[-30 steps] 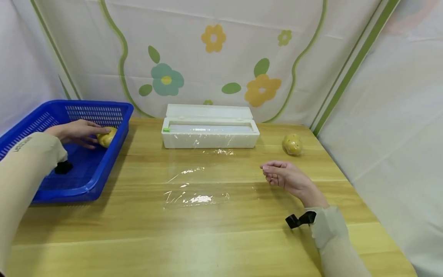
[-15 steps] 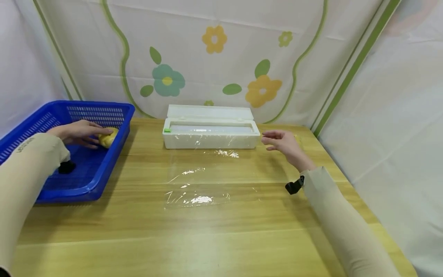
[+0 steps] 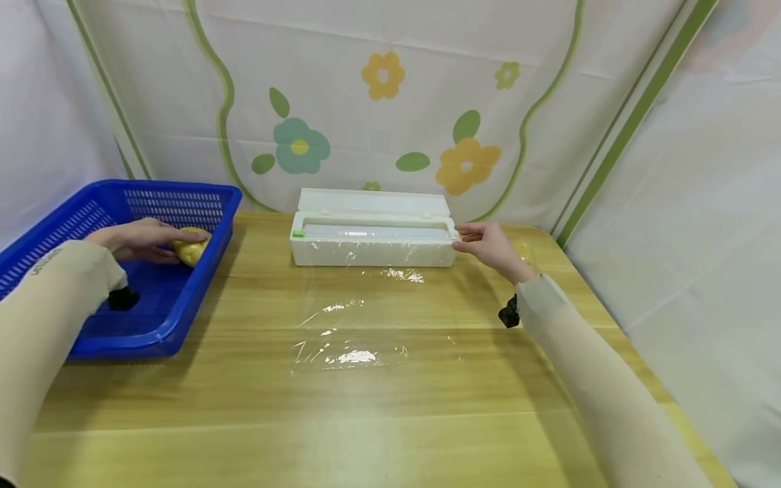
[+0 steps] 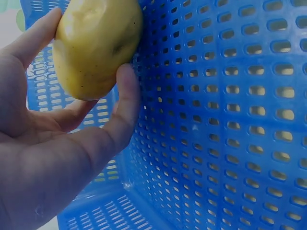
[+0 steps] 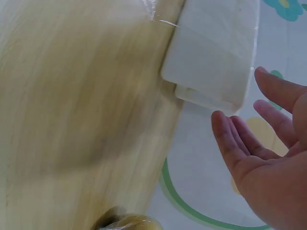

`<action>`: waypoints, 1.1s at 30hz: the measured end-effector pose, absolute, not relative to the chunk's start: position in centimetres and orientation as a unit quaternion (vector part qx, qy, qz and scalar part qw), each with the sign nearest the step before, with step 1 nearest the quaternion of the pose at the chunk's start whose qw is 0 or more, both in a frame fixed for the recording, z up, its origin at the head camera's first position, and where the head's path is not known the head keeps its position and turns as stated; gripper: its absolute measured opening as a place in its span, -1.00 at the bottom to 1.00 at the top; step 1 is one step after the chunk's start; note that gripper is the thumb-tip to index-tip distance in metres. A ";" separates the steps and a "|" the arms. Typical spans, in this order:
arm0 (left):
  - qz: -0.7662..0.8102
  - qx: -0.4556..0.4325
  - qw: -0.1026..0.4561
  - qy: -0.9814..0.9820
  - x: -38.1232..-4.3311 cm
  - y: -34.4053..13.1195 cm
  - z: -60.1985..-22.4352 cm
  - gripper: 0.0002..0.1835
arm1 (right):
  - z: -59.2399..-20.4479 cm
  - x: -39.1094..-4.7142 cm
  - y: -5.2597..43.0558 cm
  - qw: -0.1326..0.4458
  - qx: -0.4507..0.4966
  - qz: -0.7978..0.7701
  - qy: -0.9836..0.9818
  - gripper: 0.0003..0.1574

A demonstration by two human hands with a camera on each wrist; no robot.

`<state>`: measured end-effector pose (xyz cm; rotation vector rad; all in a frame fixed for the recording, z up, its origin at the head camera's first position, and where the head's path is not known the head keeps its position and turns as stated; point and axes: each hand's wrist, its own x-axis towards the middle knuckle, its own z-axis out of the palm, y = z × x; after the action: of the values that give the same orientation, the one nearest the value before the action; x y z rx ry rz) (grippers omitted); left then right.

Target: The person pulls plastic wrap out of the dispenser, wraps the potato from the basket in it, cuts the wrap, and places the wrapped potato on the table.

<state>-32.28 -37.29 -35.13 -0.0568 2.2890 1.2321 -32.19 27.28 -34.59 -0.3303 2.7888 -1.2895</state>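
Inside the blue plastic basket (image 3: 167, 335) at the left, my left hand (image 3: 140, 238) holds a yellow potato (image 3: 191, 252) between thumb and fingers, near the right side wall. The left wrist view shows the same potato (image 4: 96, 45) up close, fingertips pressed to its skin. My right hand (image 3: 490, 249) is at the right end of a white cling film box (image 3: 372, 255), fingers spread and nothing in them. Whether the fingertips touch the box, I cannot tell. From the box, a clear sheet of cling film (image 3: 354, 356) stretches forward over the wooden table.
Behind my right wrist sits a second potato (image 3: 527, 254), partly hidden; the right wrist view shows shiny film on it. The box's lid (image 3: 372, 200) stands raised, with a green slider (image 3: 298, 234) at its left end. A flowered curtain (image 3: 342, 88) closes off the back.
My right hand has moved from the front right, away and leftward, to the end of the box, its fingers parting. The left hand stays on the potato in the basket.
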 end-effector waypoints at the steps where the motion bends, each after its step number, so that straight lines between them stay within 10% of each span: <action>1: 0.457 -0.022 0.266 0.848 -32.3 -37.2 -35.2 -0.35 | -34.8 -32.3 27.3 0.020 -0.110 -0.414 0.904 -0.40; 22: 0.519 -0.053 0.250 0.816 -31.8 -38.7 -34.9 -0.29 | -36.1 -32.6 27.0 -0.025 -0.101 -0.438 0.893 -0.55; 33: 0.548 -0.045 0.145 0.823 -31.1 -39.5 -34.4 -0.17 | -36.5 -32.9 26.9 -0.016 -0.115 -0.449 0.886 -0.52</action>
<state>-31.12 -39.48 -34.42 -0.1297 2.3697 1.5772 -32.90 26.87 -36.47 -0.3640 2.8109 -1.4260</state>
